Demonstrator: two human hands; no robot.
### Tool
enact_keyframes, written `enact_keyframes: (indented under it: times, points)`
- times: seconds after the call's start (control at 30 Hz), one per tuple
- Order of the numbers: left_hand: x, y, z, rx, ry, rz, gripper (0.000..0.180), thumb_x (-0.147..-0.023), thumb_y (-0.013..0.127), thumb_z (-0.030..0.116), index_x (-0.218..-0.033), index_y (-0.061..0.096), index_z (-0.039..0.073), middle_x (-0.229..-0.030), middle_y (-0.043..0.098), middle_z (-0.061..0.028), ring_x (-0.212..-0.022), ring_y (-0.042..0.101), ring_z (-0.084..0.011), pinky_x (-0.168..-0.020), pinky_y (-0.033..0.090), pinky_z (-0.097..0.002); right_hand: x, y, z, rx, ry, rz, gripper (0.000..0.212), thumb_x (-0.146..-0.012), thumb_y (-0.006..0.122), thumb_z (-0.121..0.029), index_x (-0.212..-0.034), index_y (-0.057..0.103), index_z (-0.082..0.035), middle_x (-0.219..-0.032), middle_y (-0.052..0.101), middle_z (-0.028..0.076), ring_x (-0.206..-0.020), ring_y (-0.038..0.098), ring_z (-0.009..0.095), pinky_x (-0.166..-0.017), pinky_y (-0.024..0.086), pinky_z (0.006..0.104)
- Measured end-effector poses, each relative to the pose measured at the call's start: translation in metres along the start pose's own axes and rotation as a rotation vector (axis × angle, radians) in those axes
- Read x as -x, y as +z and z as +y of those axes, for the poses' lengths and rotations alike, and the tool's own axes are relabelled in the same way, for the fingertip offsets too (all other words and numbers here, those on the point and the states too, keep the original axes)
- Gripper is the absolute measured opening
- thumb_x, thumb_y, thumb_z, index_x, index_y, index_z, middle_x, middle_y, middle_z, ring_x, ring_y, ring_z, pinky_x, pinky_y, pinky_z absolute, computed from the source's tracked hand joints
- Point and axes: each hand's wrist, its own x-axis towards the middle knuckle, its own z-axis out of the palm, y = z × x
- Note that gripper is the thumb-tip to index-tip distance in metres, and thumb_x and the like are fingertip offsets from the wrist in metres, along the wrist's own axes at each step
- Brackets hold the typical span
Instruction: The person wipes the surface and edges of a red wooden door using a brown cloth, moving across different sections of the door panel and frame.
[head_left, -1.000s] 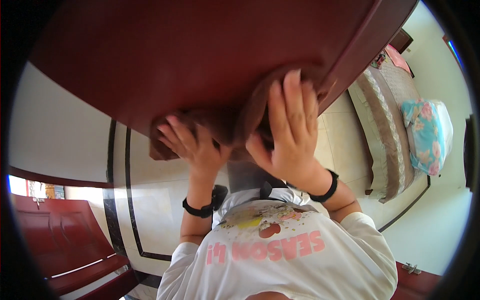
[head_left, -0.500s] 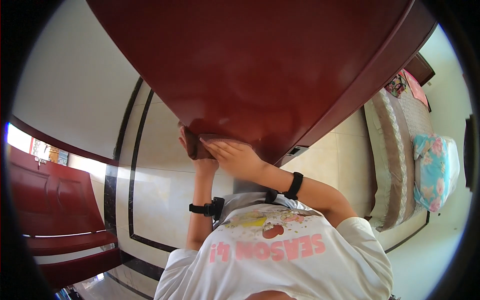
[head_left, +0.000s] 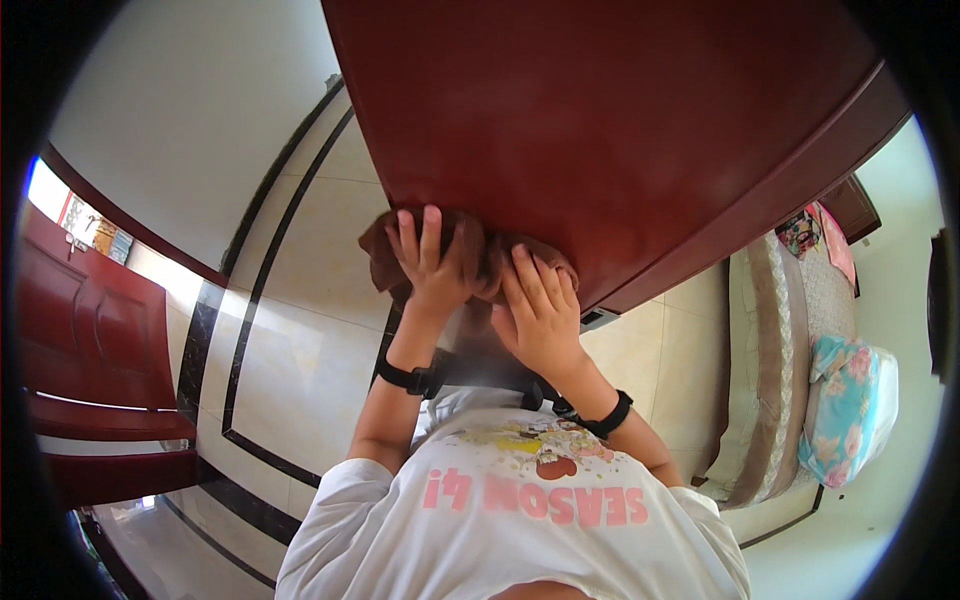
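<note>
The brown cloth [head_left: 378, 250] lies bunched against the near end of the red door [head_left: 610, 130]. The left hand [head_left: 437, 275] presses it with fingers spread; the right hand [head_left: 545, 312] lies beside, fingers extended, not clenched. Work seems under way; the door's surface doesn't show how much is done or left.

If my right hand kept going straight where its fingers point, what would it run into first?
Your right hand would meet the brown cloth first; its fingers appear to rest on it. The red panel seems to come next, though depth is hard to judge here.
</note>
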Motion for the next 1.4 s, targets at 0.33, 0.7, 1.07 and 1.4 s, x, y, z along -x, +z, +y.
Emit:
enact_keyframes:
  times: [0.33,0.7,1.07,1.4]
  points:
    - [0.071,-0.038,-0.023,0.26,-0.097,-0.305,0.046,-0.061,0.069,0.003,-0.101,0.046,0.005,-0.088,0.052,-0.0118,-0.084,0.05,-0.0297,-0.077,0.039,-0.0434,0.037,0.048,-0.005,-0.09,-0.057,-0.153,0.052,-0.066,0.058,-0.01,-0.116,0.05,-0.001,-0.13,0.042,0.009,-0.105,0.047,0.025,-0.088,0.039,0.0389]
    - [-0.003,-0.103,-0.009,0.56,-0.643,-0.312,0.025,-0.063,0.054,-0.008,-0.086,0.058,0.003,-0.07,0.053,-0.0111,-0.064,0.055,-0.0272,-0.057,0.044,-0.0309,-0.028,0.022,-0.029,-0.134,0.03,0.021,0.066,-0.066,0.058,-0.01,-0.127,0.037,0.003,-0.133,0.036,0.017,-0.114,0.04,0.034,-0.094,0.033,0.044]
    - [0.029,-0.132,-0.047,0.507,-0.803,-0.746,0.029,-0.073,0.054,-0.005,-0.101,0.058,-0.002,-0.081,0.06,-0.0169,-0.067,0.059,-0.0277,-0.06,0.046,-0.0299,-0.031,0.108,-0.054,-0.334,-0.191,-0.103,0.061,-0.072,0.056,-0.015,-0.126,0.036,0.003,-0.129,0.039,0.019,-0.121,0.038,0.03,-0.101,0.03,0.038]
    - [0.005,-0.149,-0.043,0.824,-1.088,-0.582,0.019,-0.081,0.053,-0.001,-0.099,0.061,-0.002,-0.072,0.06,-0.0023,-0.059,0.052,-0.005,-0.054,0.041,-0.0192,-0.03,0.039,-0.036,-0.547,0.006,-0.17,0.058,-0.069,0.054,-0.002,-0.125,0.04,-0.001,-0.112,0.053,0.015,-0.103,0.051,0.031,-0.085,0.044,0.0364]
